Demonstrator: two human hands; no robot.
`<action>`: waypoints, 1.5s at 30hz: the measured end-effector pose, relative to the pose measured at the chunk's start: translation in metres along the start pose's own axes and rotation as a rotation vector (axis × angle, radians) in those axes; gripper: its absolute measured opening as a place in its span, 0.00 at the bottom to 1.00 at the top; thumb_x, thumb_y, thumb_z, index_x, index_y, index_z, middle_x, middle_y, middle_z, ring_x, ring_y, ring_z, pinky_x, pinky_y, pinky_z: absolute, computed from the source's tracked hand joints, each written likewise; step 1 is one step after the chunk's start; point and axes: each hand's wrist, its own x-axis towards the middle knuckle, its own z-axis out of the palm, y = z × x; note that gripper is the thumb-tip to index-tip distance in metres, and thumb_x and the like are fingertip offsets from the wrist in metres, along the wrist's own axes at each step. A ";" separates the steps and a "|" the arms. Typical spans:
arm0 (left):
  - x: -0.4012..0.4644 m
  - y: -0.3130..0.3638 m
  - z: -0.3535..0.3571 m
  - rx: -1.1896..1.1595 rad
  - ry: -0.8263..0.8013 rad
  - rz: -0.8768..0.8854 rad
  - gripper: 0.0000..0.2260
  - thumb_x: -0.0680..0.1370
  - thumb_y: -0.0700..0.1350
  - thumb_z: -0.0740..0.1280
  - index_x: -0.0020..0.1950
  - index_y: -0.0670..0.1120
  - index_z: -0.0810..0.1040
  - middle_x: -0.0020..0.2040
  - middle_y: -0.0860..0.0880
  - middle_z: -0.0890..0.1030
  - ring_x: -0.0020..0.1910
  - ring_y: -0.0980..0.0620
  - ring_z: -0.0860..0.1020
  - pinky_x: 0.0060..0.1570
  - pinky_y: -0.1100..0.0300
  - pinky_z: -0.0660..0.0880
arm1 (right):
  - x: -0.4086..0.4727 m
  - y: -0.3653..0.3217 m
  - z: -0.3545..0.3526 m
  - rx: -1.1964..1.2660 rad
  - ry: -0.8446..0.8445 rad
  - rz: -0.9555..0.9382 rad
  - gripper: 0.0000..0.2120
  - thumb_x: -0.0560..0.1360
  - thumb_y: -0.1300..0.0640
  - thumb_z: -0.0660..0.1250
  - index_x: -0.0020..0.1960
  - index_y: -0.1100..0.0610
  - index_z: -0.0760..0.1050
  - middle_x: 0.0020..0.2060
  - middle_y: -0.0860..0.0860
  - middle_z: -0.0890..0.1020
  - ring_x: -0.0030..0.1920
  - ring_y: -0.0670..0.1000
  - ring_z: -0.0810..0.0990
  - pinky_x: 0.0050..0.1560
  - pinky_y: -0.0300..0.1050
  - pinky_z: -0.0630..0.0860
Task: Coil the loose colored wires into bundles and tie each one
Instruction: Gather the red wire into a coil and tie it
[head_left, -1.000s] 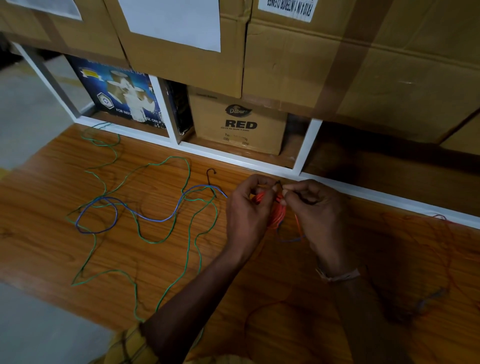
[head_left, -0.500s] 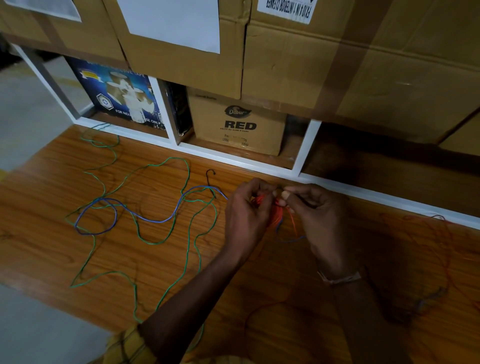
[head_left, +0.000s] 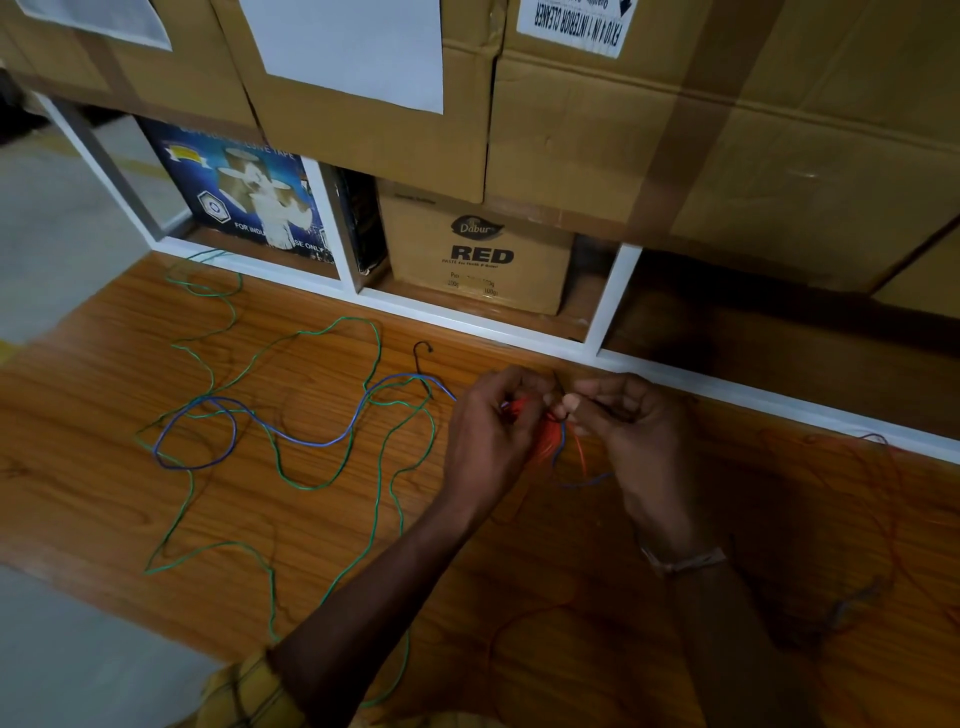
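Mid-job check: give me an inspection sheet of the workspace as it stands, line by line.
Surface: wood-grain table, dim light, darker on the right.
Job's things: orange wire bundle held between both hands; green wire and blue wire lie loose and uncoiled to the left; thin orange strands sprawl on the right.
Clutter: short black wire piece with a hooked end, by the blue wire.
Grips: left hand holds the bundle; right hand pinches a strand at its top.
Cables: nothing seen besides the job's wires.
Surroundings: white shelf frame holding a Dabur RED carton and a blue tape box; large cardboard boxes above.
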 end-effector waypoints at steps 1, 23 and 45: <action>0.000 0.000 -0.001 -0.015 -0.008 -0.014 0.06 0.79 0.39 0.74 0.46 0.50 0.84 0.43 0.62 0.84 0.46 0.57 0.81 0.46 0.52 0.78 | 0.000 -0.001 0.000 -0.018 -0.001 -0.001 0.07 0.75 0.64 0.76 0.52 0.59 0.84 0.45 0.54 0.88 0.47 0.53 0.88 0.47 0.45 0.83; -0.007 -0.018 -0.015 -0.141 -0.118 -0.192 0.06 0.83 0.48 0.71 0.48 0.47 0.81 0.40 0.52 0.83 0.33 0.58 0.77 0.35 0.58 0.72 | 0.032 -0.008 0.007 -0.306 0.024 -0.216 0.04 0.79 0.58 0.72 0.45 0.53 0.80 0.40 0.43 0.82 0.44 0.37 0.78 0.45 0.30 0.71; 0.028 -0.036 -0.014 -0.579 -0.161 -0.544 0.03 0.84 0.41 0.68 0.53 0.42 0.77 0.37 0.47 0.80 0.23 0.57 0.62 0.22 0.66 0.60 | 0.032 0.010 0.003 -0.260 -0.143 -0.033 0.08 0.77 0.57 0.74 0.47 0.59 0.77 0.43 0.53 0.84 0.45 0.45 0.83 0.48 0.38 0.76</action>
